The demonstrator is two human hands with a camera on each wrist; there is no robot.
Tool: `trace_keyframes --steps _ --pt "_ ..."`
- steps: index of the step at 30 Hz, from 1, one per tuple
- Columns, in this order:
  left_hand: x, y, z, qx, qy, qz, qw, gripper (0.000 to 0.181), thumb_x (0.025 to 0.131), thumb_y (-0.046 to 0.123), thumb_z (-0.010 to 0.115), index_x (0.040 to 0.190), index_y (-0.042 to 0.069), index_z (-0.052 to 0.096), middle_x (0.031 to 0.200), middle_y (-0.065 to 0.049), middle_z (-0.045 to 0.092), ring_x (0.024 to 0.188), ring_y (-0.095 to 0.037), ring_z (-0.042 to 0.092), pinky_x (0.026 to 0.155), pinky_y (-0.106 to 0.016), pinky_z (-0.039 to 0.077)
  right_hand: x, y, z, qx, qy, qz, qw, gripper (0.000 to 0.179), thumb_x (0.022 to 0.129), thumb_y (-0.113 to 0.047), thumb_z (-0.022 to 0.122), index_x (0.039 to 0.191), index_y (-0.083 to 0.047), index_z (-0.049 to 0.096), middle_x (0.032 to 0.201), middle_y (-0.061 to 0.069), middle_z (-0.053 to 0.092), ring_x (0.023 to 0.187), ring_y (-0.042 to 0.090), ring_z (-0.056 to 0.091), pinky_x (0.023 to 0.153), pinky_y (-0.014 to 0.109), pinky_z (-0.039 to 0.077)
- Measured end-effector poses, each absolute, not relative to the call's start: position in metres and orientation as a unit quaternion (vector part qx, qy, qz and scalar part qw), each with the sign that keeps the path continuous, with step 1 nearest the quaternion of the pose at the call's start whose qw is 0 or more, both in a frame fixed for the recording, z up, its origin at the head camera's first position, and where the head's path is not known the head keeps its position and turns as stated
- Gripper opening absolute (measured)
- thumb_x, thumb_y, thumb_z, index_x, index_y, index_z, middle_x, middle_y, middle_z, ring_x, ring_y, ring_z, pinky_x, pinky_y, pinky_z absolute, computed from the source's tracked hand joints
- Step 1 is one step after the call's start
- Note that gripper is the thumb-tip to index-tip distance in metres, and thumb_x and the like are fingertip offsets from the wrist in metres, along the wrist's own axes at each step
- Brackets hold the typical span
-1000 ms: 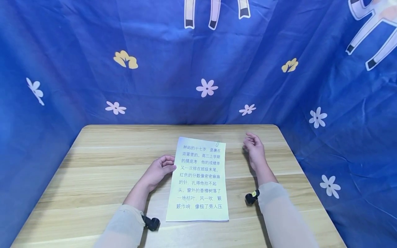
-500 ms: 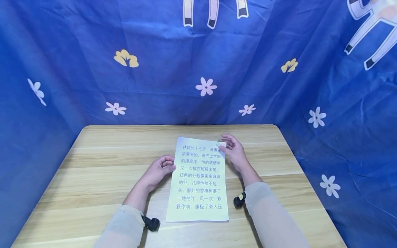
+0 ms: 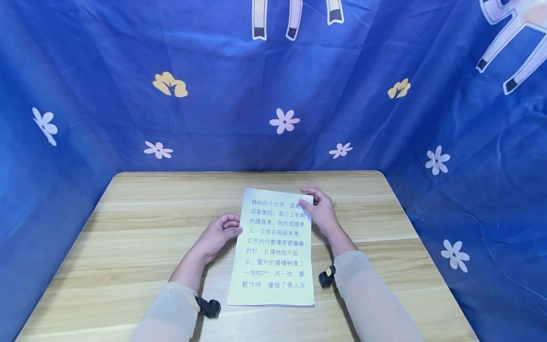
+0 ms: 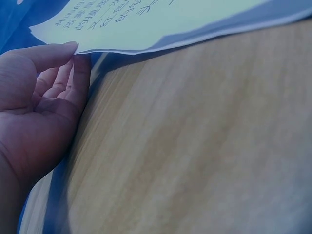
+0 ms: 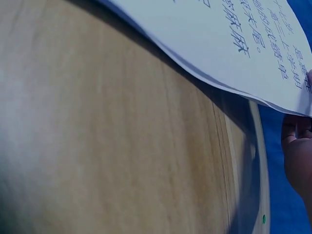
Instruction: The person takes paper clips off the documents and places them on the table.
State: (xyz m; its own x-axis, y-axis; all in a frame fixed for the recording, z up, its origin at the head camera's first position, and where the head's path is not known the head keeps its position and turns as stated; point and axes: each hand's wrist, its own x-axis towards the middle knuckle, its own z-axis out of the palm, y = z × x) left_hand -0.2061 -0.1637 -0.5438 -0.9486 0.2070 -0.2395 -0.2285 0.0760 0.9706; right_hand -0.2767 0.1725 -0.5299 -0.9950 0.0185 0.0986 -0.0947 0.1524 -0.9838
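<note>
A small stack of yellowish printed sheets [image 3: 273, 251], covered in Chinese text, lies upright before me on the table. My left hand [image 3: 220, 235] pinches their left edge; in the left wrist view its thumb [image 4: 56, 54] is on top and the fingers are beneath. At the upper right corner, my right hand [image 3: 321, 211] grips the sheets, thumb on the printed face and fingers behind. A paper clip [image 3: 301, 195] shows at that corner, right between thumb and forefinger. In the right wrist view the right hand [image 5: 298, 156] is partly cut off.
A green paper clip [image 3: 335, 204] lies on the wooden table [image 3: 141, 237] just right of the right hand. Blue patterned curtains [image 3: 222, 95] hang behind the table and along both sides. Each wrist wears a small black camera.
My right hand has moved left from beside the sheets to their upper right corner and taken hold there. The green clip on the table now shows. The left hand has stayed put.
</note>
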Motion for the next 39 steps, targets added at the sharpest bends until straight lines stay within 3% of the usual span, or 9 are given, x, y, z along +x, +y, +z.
trace_keyframes --steps 16,24,33,39 --pt "-0.206 -0.16 -0.544 -0.01 0.706 0.69 0.162 0.041 0.101 0.002 0.069 0.138 -0.006 0.053 0.12 -0.004 0.072 0.107 -0.007 0.07 0.097 -0.016 0.059 -0.273 0.17 -0.531 0.008 -0.759 0.65 0.028 0.041 0.097 -0.006 0.077 0.137 -0.006 0.072 0.142 0.011 0.072 0.107 0.011 0.071 0.087 0.012 0.059" --pt "-0.206 -0.161 -0.545 -0.016 0.707 0.688 0.163 0.04 0.1 0.001 0.069 0.137 -0.004 0.054 0.118 -0.002 0.072 0.106 -0.008 0.071 0.097 -0.016 0.059 -0.274 0.175 -0.529 -0.017 -0.776 0.628 0.052 0.037 0.094 -0.009 0.08 0.13 -0.018 0.078 0.108 -0.002 0.072 0.091 0.013 0.059 0.074 0.016 0.051" --pt "-0.207 -0.163 -0.546 -0.01 0.709 0.687 0.161 0.041 0.101 0.002 0.069 0.138 -0.004 0.054 0.119 -0.002 0.073 0.106 -0.008 0.071 0.097 -0.015 0.059 -0.28 0.196 -0.524 -0.002 -0.764 0.642 0.064 0.036 0.095 0.0 0.077 0.131 -0.007 0.075 0.102 -0.003 0.074 0.094 0.009 0.065 0.081 0.013 0.056" --pt "-0.206 -0.163 -0.546 -0.01 0.712 0.684 0.16 0.041 0.101 0.002 0.068 0.139 -0.004 0.054 0.12 -0.004 0.073 0.107 -0.008 0.071 0.097 -0.015 0.059 -0.285 0.225 -0.52 -0.001 -0.761 0.643 0.081 0.037 0.096 0.003 0.075 0.133 0.001 0.072 0.094 -0.012 0.07 0.089 0.002 0.063 0.079 0.009 0.054"
